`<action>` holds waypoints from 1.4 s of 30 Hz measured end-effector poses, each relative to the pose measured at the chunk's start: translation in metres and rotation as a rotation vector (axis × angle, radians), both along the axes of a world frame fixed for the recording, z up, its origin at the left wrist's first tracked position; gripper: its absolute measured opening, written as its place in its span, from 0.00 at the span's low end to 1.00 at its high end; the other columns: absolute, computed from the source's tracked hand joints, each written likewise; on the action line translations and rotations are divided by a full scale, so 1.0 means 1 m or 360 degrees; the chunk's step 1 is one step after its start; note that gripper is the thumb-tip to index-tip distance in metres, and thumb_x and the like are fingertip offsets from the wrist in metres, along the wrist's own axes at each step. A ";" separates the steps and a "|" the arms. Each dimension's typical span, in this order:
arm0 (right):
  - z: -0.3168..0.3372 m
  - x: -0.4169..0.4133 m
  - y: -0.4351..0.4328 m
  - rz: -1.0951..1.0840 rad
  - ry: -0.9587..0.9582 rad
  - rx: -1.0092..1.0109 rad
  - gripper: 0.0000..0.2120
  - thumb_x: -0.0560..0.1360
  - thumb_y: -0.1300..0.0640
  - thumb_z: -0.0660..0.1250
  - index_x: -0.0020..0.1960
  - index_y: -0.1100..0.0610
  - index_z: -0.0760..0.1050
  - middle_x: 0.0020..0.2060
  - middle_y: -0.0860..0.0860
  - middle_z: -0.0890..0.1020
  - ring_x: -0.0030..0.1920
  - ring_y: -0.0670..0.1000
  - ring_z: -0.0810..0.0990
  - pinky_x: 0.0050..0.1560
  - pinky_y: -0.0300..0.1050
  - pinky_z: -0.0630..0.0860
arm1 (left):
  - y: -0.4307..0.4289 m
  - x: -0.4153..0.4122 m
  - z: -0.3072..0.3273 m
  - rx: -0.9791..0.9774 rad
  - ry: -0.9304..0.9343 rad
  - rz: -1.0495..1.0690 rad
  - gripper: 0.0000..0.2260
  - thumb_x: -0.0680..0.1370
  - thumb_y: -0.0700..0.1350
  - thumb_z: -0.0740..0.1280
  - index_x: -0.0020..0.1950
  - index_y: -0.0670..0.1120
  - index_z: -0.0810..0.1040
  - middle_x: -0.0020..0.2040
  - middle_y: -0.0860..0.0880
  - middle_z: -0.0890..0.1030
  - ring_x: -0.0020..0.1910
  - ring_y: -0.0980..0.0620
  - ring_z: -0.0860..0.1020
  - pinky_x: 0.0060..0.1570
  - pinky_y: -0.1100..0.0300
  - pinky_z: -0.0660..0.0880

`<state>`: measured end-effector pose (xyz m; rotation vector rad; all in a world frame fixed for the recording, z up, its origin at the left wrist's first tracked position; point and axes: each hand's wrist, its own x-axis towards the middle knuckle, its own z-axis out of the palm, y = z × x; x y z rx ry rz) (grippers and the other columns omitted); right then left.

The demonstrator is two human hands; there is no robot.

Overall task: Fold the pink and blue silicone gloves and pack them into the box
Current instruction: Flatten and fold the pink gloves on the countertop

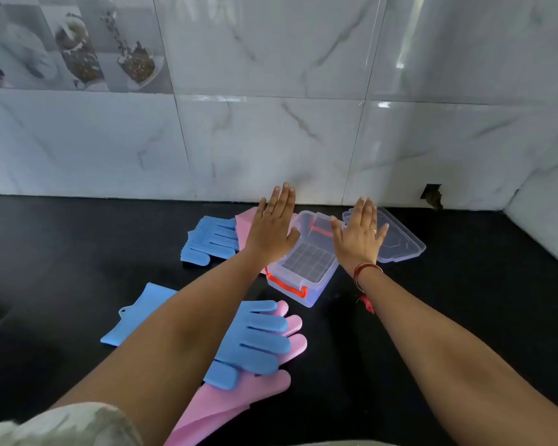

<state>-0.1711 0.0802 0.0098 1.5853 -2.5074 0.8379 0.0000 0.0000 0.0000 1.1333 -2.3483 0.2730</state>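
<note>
A clear plastic box (316, 289) with orange latches stands open on the black counter, nothing inside it. Its clear lid (403, 241) lies just to its right. My left hand (273, 225) and my right hand (360, 235) hover flat above the box, palms down, fingers spread, holding nothing. A blue glove (210, 241) lies left of the box, beside a pink glove (244, 220) that my left hand mostly hides. Nearer me, a second blue glove (258, 336) lies flat on top of a second pink glove (239, 397), partly under my left forearm.
The black counter (62, 259) runs back to a white marble-tiled wall (271, 140); a side wall (548, 214) closes the right end. A small dark hole (432, 196) shows in the wall behind the lid.
</note>
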 end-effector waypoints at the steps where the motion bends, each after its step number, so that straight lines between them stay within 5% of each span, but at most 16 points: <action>1: 0.001 0.001 0.001 -0.0026 0.0015 0.0046 0.34 0.79 0.39 0.50 0.77 0.57 0.45 0.77 0.56 0.52 0.76 0.58 0.53 0.73 0.61 0.46 | 0.001 -0.001 0.000 0.0035 -0.0037 0.0003 0.35 0.79 0.54 0.58 0.77 0.44 0.41 0.79 0.44 0.44 0.77 0.45 0.44 0.74 0.47 0.48; 4: 0.006 -0.002 -0.001 -0.0012 -0.0114 0.0291 0.26 0.77 0.48 0.60 0.70 0.59 0.62 0.66 0.61 0.71 0.63 0.62 0.73 0.60 0.57 0.71 | 0.004 0.001 0.002 0.0282 -0.0094 0.0012 0.38 0.78 0.52 0.63 0.78 0.45 0.43 0.79 0.46 0.48 0.69 0.44 0.68 0.62 0.55 0.72; 6: 0.011 -0.002 -0.003 0.0007 -0.0276 0.0348 0.17 0.76 0.57 0.62 0.63 0.62 0.69 0.58 0.61 0.76 0.55 0.62 0.78 0.50 0.51 0.75 | 0.006 0.003 0.004 0.0457 -0.0104 0.0027 0.37 0.77 0.47 0.66 0.78 0.47 0.47 0.78 0.47 0.56 0.54 0.46 0.79 0.42 0.62 0.76; 8: 0.016 -0.003 -0.005 0.0010 -0.0296 0.0318 0.13 0.77 0.61 0.61 0.59 0.64 0.73 0.54 0.62 0.80 0.53 0.62 0.80 0.50 0.50 0.76 | 0.007 0.005 0.007 0.0490 -0.0083 0.0070 0.33 0.76 0.43 0.67 0.77 0.48 0.54 0.71 0.47 0.68 0.46 0.48 0.80 0.36 0.62 0.77; 12: 0.025 -0.001 -0.015 0.0002 -0.0277 0.0284 0.11 0.77 0.62 0.59 0.54 0.66 0.78 0.50 0.63 0.82 0.52 0.63 0.80 0.48 0.48 0.75 | 0.008 0.006 0.009 0.0564 -0.0179 0.0167 0.19 0.79 0.40 0.63 0.69 0.46 0.66 0.53 0.46 0.81 0.44 0.49 0.79 0.42 0.58 0.79; 23: 0.068 0.049 -0.066 0.0346 -0.0532 -0.0086 0.09 0.73 0.60 0.63 0.48 0.64 0.80 0.47 0.60 0.83 0.49 0.60 0.80 0.43 0.41 0.68 | -0.024 0.080 0.054 0.0654 -0.0081 0.0404 0.15 0.79 0.37 0.56 0.65 0.41 0.63 0.52 0.37 0.79 0.49 0.36 0.78 0.42 0.49 0.70; 28: 0.064 0.096 -0.088 0.0657 -0.0650 0.0008 0.18 0.75 0.53 0.66 0.61 0.62 0.74 0.57 0.60 0.78 0.57 0.58 0.76 0.53 0.42 0.68 | -0.051 0.177 0.059 0.0727 0.0103 0.0739 0.16 0.77 0.37 0.55 0.66 0.41 0.64 0.53 0.34 0.78 0.51 0.34 0.77 0.45 0.48 0.72; 37: 0.024 0.099 -0.097 0.0658 -0.0718 0.0258 0.15 0.75 0.51 0.66 0.59 0.56 0.76 0.61 0.58 0.74 0.61 0.57 0.74 0.64 0.55 0.71 | -0.069 0.309 0.038 0.0775 0.0097 0.1181 0.13 0.80 0.42 0.55 0.64 0.40 0.65 0.48 0.35 0.79 0.46 0.35 0.78 0.44 0.47 0.74; 42: 0.002 0.087 -0.097 0.0639 -0.0769 0.0327 0.16 0.76 0.56 0.65 0.62 0.59 0.75 0.63 0.58 0.74 0.62 0.57 0.74 0.64 0.51 0.70 | -0.074 0.320 0.022 0.0805 0.0023 0.1247 0.13 0.81 0.42 0.54 0.65 0.42 0.65 0.47 0.37 0.79 0.44 0.37 0.78 0.48 0.44 0.77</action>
